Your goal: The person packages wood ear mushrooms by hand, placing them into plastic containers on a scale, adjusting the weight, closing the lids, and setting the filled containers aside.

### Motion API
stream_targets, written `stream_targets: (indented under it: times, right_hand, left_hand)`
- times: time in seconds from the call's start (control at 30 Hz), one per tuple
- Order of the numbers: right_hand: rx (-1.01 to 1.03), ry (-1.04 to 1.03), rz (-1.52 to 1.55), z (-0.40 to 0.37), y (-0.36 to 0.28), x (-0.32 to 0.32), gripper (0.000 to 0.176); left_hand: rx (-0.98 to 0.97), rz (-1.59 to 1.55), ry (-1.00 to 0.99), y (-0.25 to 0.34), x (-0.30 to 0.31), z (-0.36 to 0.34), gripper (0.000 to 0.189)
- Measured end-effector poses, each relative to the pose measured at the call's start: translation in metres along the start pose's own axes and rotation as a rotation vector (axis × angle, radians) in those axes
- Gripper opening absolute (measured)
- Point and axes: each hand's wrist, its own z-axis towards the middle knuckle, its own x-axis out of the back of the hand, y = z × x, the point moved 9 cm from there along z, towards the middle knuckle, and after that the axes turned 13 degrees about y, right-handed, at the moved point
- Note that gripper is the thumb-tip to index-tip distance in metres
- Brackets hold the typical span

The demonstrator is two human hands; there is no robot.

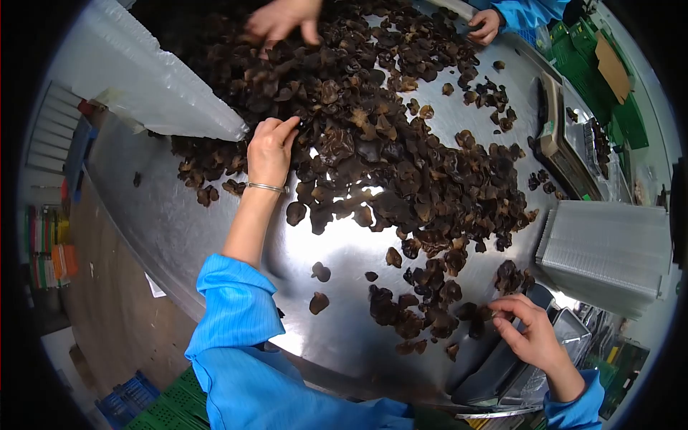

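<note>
A large heap of dark brown wood ear mushrooms covers much of the metal table. My left hand, with a bracelet at the wrist, is at the heap's near left edge. Its thumb and fingertips are pinched together against the mushrooms; the piece between them is mostly hidden. At the lower right, my right hand has its thumb and forefinger curled in, with a dark wood ear mushroom at the fingertips. Beside it lies a smaller loose group of mushrooms.
A white foam box leans into the heap at upper left. Co-workers' hands touch mushrooms across the table. On the right are a weighing scale, a stack of clear plastic trays and green crates.
</note>
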Motion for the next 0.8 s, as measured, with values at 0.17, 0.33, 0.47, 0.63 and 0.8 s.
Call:
stream_targets:
  times: [0.17,0.33,0.47,0.63,0.8]
  right_hand:
    - [-0.156,-0.026,0.019,-0.001,0.025,0.000,0.020]
    - [0.007,-0.023,0.004,0.007,0.008,-0.006,0.021]
    - [0.070,-0.055,-0.002,0.006,-0.002,-0.012,0.021]
    - [0.123,-0.142,-0.031,0.000,-0.016,-0.017,0.023]
    - [0.147,-0.120,-0.073,-0.016,-0.006,0.000,0.024]
  left_hand:
    - [-0.124,0.082,-0.067,0.012,-0.016,0.003,0.018]
    - [-0.181,0.073,-0.091,0.014,-0.030,0.004,0.011]
    - [-0.200,-0.167,-0.224,0.060,-0.024,-0.014,0.007]
    - [0.503,-0.575,-0.405,0.100,0.036,-0.072,0.011]
    - [1.094,-0.369,0.447,-0.050,0.221,-0.137,0.024]
